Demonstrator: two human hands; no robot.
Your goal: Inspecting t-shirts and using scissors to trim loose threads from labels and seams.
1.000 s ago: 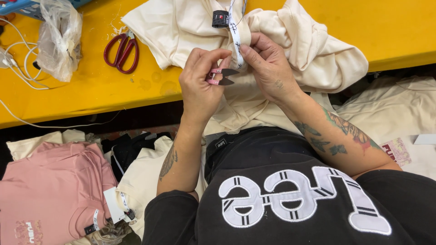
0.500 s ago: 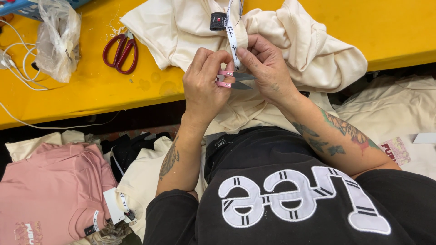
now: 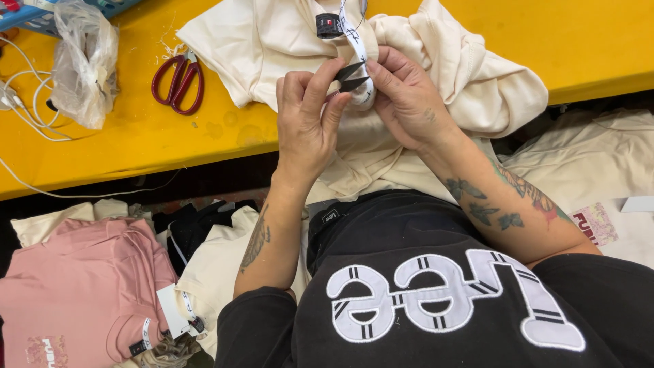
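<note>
Left hand (image 3: 306,126) w/ snips (image 3: 351,76) pinched in its grip is closing on the tag strip (image 3: 354,34) that right hand (image 3: 409,102) is pinching taut over the cream top (image 3: 272,41) at bench (image 3: 136,136) centre; strip looking uncut, trimming just starting.

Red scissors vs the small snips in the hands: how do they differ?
The red scissors lie untouched on the yellow table, left of the cream garment; the small dark snips are held up between the left hand and right hand. The red scissors are larger, with looped red handles; the snips show only short dark blades at the white tag strip. Both are cutting tools.
</note>
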